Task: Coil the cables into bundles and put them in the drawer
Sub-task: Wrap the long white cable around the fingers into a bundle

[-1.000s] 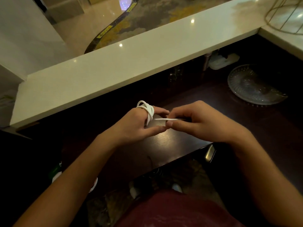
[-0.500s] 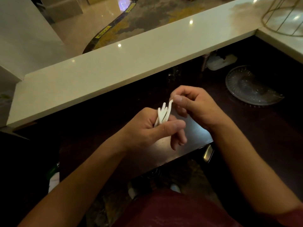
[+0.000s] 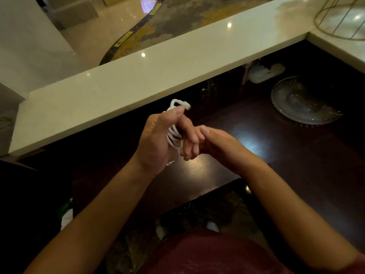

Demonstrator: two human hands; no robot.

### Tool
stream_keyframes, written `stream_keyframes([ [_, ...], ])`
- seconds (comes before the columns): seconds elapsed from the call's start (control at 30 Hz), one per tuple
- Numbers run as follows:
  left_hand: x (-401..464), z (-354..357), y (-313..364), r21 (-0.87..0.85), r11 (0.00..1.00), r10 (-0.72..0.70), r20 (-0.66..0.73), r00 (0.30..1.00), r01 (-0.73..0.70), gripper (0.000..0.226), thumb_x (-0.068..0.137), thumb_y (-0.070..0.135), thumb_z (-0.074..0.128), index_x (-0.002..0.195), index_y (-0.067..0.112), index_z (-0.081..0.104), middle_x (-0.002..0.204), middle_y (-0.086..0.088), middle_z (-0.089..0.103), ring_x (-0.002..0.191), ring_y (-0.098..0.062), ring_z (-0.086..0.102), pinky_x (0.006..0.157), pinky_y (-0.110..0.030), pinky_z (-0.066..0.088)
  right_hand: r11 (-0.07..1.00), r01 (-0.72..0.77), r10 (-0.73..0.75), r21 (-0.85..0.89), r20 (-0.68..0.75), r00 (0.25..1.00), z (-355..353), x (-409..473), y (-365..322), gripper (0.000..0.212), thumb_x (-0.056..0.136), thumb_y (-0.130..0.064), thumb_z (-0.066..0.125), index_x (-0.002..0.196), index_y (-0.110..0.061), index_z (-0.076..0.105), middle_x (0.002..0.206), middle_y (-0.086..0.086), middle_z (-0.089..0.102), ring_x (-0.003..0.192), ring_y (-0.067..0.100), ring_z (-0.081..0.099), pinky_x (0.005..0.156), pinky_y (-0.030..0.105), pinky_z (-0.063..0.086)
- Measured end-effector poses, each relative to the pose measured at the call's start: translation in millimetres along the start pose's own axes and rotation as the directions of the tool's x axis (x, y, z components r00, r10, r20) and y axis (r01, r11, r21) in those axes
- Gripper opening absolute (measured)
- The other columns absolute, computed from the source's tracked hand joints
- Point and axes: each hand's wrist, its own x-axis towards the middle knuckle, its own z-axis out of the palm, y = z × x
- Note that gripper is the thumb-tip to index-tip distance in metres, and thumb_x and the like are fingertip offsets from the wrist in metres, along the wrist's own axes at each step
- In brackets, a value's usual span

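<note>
The left hand (image 3: 158,141) is gripping the nearly coiled white cable (image 3: 173,135) above the desk (image 3: 197,171); the right hand (image 3: 221,147) is resting relaxed beside it. Stowing in a drawer remains; none is visible.

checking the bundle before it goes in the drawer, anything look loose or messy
Slightly. The white cable is looped in the left hand, but its plug end sticks out past the thumb and a short tail hangs below the palm. Nothing looks damaged.
</note>
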Motion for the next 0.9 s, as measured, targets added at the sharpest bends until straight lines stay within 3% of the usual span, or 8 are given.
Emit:
stream_keyframes([
  [0.13, 1, -6, 2, -0.036, 0.999, 0.016, -0.061, 0.998, -0.018, 0.047, 0.096, 0.034, 0.050, 0.063, 0.008, 0.070, 0.045, -0.007, 0.057, 0.049, -0.027, 0.060, 0.077, -0.040, 0.050, 0.980, -0.100, 0.122, -0.174, 0.120, 0.985, -3, -4, 11, 0.025, 0.103, -0.025, 0.048, 0.118, -0.010, 0.063, 0.092, 0.023, 0.071, 0.079, 0.031, 0.066, 0.081, 0.039, 0.052],
  [0.3, 0, -4, 1, -0.084, 0.996, 0.023, -0.091, 0.996, -0.031, 0.053, 0.096, 0.029, 0.037, 0.060, 0.007, 0.069, 0.041, -0.009, 0.052, 0.046, -0.028, 0.058, 0.077, -0.038, 0.050, 0.942, -0.320, 0.334, -0.096, 0.224, 0.916, 4, -3, 32, 0.067, 0.102, -0.062, 0.034, 0.115, -0.009, 0.072, 0.076, 0.019, 0.067, 0.064, 0.025, 0.058, 0.071, 0.032, 0.048],
  [0.37, -1, -1, 0, -0.105, 0.994, 0.020, -0.060, 0.998, -0.026, 0.048, 0.094, 0.028, 0.043, 0.061, 0.006, 0.069, 0.042, -0.009, 0.053, 0.047, -0.028, 0.058, 0.077, -0.038, 0.050, 0.929, -0.369, 0.355, 0.031, 0.213, 0.910, 10, 0, 42, 0.068, 0.104, -0.061, 0.023, 0.119, -0.014, 0.071, 0.075, 0.018, 0.068, 0.059, 0.023, 0.055, 0.066, 0.029, 0.047],
  [0.43, -4, 3, -2, -0.119, 0.993, 0.027, -0.017, 0.999, -0.029, 0.046, 0.092, 0.035, 0.048, 0.063, 0.007, 0.069, 0.044, -0.008, 0.055, 0.048, -0.028, 0.058, 0.078, -0.038, 0.049, 0.914, -0.342, 0.314, 0.219, 0.154, 0.937, 19, 4, 48, 0.057, 0.110, -0.044, 0.020, 0.113, -0.018, 0.071, 0.068, 0.015, 0.066, 0.052, 0.022, 0.048, 0.059, 0.029, 0.042],
  [0.5, -6, 5, -4, -0.133, 0.991, 0.031, 0.011, 0.999, -0.029, 0.046, 0.091, 0.037, 0.048, 0.065, 0.005, 0.069, 0.045, -0.010, 0.054, 0.049, -0.030, 0.057, 0.078, -0.040, 0.048, 0.895, -0.246, 0.257, 0.371, 0.020, 0.966, 24, 9, 52, 0.052, 0.109, -0.025, 0.026, 0.087, -0.022, 0.073, 0.057, 0.007, 0.059, 0.049, 0.021, 0.039, 0.053, 0.029, 0.034],
  [0.6, -10, 5, -5, -0.135, 0.991, 0.024, 0.036, 0.999, -0.018, 0.047, 0.092, 0.034, 0.043, 0.067, 0.005, 0.070, 0.047, -0.012, 0.056, 0.051, -0.033, 0.057, 0.075, -0.042, 0.047, 0.875, -0.129, 0.247, 0.466, -0.202, 0.948, 19, 17, 41, 0.044, 0.105, -0.018, 0.042, 0.069, -0.016, 0.067, 0.049, 0.001, 0.043, 0.040, 0.009, 0.032, 0.043, 0.020, 0.033],
  [0.8, -22, 2, -13, -0.020, 0.991, -0.126, 0.172, 0.977, 0.131, 0.046, 0.093, 0.025, 0.036, 0.069, 0.007, 0.071, 0.050, -0.006, 0.061, 0.047, -0.034, 0.056, 0.060, -0.063, 0.038, 0.964, -0.054, 0.156, 0.260, -0.390, 0.907, -16, 30, 5, 0.018, 0.101, -0.011, 0.053, 0.094, -0.006, 0.069, 0.054, -0.002, 0.051, 0.048, 0.010, 0.038, 0.054, 0.025, 0.032],
  [0.9, -25, 2, -18, 0.086, 0.967, -0.253, 0.200, 0.947, 0.240, 0.047, 0.097, 0.025, 0.037, 0.072, 0.003, 0.071, 0.050, -0.008, 0.059, 0.048, -0.031, 0.058, 0.060, -0.044, 0.048, 0.998, -0.015, 0.036, 0.055, -0.400, 0.916, -20, 29, -16, 0.017, 0.100, -0.010, 0.056, 0.096, -0.006, 0.072, 0.062, 0.003, 0.062, 0.054, 0.012, 0.049, 0.055, 0.024, 0.037],
])
